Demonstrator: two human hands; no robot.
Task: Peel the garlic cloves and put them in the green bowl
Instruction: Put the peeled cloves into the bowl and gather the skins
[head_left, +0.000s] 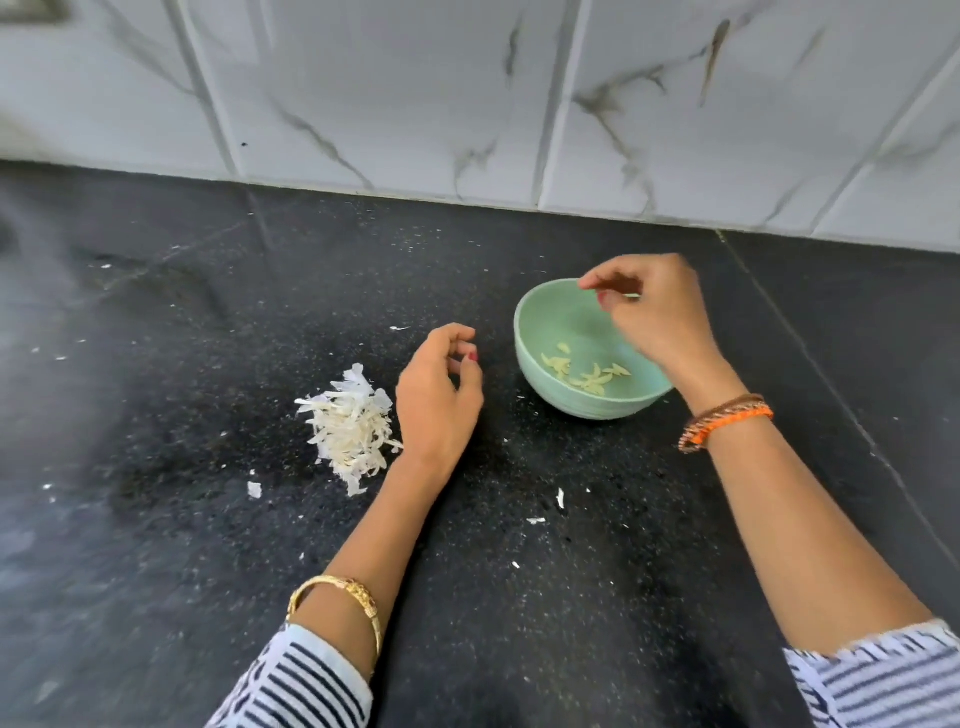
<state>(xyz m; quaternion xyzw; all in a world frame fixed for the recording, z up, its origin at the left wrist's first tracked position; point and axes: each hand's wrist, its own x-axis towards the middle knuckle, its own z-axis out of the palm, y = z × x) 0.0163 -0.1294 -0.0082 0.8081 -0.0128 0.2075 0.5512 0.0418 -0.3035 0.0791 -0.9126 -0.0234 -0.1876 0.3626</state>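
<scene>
While hovering over the far rim of the green bowl (540, 332), right hand (657, 317) loosely spread, gripping nothing visible, peeled garlic cloves (587, 371) lying directly beneath; left hand (436, 395) curled empty beside the skins (348, 426), no unpeeled clove showing.

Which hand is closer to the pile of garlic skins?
The left hand. It rests on the counter right beside the pile of garlic skins, just to its right. The right hand is farther away, held over the green bowl.
</scene>
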